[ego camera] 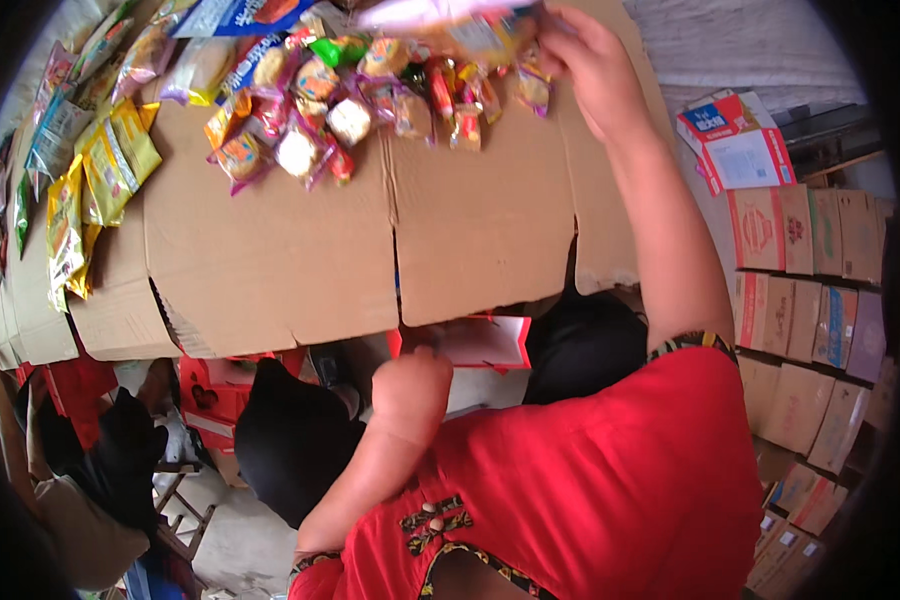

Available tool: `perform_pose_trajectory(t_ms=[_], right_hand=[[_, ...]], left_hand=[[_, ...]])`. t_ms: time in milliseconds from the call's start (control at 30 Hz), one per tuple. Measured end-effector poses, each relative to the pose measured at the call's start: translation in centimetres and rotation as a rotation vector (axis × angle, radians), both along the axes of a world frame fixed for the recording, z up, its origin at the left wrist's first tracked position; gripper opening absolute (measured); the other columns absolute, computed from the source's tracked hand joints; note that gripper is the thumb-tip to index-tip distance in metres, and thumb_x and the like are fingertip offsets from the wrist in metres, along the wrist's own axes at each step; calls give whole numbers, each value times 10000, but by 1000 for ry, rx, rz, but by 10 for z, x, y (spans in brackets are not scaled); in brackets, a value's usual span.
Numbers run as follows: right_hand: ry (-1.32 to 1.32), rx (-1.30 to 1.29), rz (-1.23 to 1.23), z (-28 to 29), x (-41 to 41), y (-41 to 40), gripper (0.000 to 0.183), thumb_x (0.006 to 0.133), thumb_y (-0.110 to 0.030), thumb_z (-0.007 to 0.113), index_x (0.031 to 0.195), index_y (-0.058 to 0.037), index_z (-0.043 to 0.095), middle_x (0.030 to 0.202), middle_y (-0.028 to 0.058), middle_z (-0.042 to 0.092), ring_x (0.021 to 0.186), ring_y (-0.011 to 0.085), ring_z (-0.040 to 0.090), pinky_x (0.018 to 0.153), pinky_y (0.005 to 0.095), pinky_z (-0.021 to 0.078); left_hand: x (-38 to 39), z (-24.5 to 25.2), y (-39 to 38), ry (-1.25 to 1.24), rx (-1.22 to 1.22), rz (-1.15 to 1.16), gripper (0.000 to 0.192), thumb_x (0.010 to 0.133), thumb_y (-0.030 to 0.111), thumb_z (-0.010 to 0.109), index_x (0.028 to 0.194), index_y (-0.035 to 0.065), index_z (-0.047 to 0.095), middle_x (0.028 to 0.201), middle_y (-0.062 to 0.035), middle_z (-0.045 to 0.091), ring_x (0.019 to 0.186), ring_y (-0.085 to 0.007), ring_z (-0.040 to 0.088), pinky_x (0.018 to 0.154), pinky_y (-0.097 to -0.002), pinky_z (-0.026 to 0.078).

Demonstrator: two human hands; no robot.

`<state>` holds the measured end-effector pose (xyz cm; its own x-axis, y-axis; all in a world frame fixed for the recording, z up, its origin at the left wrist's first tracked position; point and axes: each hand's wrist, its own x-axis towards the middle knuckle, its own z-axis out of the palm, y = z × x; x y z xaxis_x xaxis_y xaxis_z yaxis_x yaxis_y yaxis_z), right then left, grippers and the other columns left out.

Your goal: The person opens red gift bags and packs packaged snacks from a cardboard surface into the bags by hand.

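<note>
At the top of the view my right hand [581,64] grips a shiny, blurred snack packet [487,34] above the cardboard-covered table [270,247]. Below that hand lies a heap of wrapped cakes [298,152] and small wrapped sweets [441,88]. My left hand [412,379] is low, just off the table's near edge, beside a red and white open paper box [487,341] between my knees. Its fingers are bent and partly hidden at the box's rim, so I cannot tell what they hold.
Yellow snack packets [116,161] and other bagged snacks [60,135] lie on the left. Another person [90,517] sits at the lower left near red boxes [214,394] and a wooden stool [184,517]. Stacked cartons [784,315] line the right, with a printed box [742,142] above.
</note>
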<state>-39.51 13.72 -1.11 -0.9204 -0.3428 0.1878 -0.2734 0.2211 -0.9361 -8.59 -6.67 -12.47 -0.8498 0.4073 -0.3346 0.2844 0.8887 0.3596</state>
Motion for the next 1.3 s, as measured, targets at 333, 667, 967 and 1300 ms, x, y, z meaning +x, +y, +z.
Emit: perform_pose_trajectory(t_ms=[333, 667, 967, 1300], right_hand=[[-732, 443, 170, -40, 227, 50, 194, 985, -152, 587, 1019, 18, 675, 791, 57, 715, 647, 83, 630, 603, 259, 502], [-333, 754, 294, -51, 243, 53, 190, 939, -202, 667, 1025, -38, 708, 783, 121, 731, 700, 250, 714, 655, 354, 538], [-37, 602, 229, -16, 202, 19, 214, 916, -147, 690, 1097, -33, 690, 896, 113, 728, 800, 296, 709, 732, 372, 558], [898, 568, 322, -4, 64, -136, 398, 914, -238, 689, 1283, -92, 647, 1365, 149, 581, 1301, 360, 512, 1085, 491, 422]], left_hand=[[11, -3, 10, -36, -58, 6, 85, 818, 73, 634, 851, 93, 710, 773, -102, 711, 706, -287, 724, 600, -413, 582], [18, 0, 9, 0, -50, 40, 73, 800, 64, 631, 834, 107, 679, 859, -96, 674, 796, -297, 707, 677, -413, 578], [22, -5, 9, -38, -47, 54, 94, 818, 99, 622, 837, 130, 709, 883, -78, 691, 816, -271, 721, 681, -386, 587], [14, -5, 6, -21, -31, 54, 95, 833, 118, 619, 827, 113, 713, 869, -90, 689, 798, -272, 724, 661, -391, 591]])
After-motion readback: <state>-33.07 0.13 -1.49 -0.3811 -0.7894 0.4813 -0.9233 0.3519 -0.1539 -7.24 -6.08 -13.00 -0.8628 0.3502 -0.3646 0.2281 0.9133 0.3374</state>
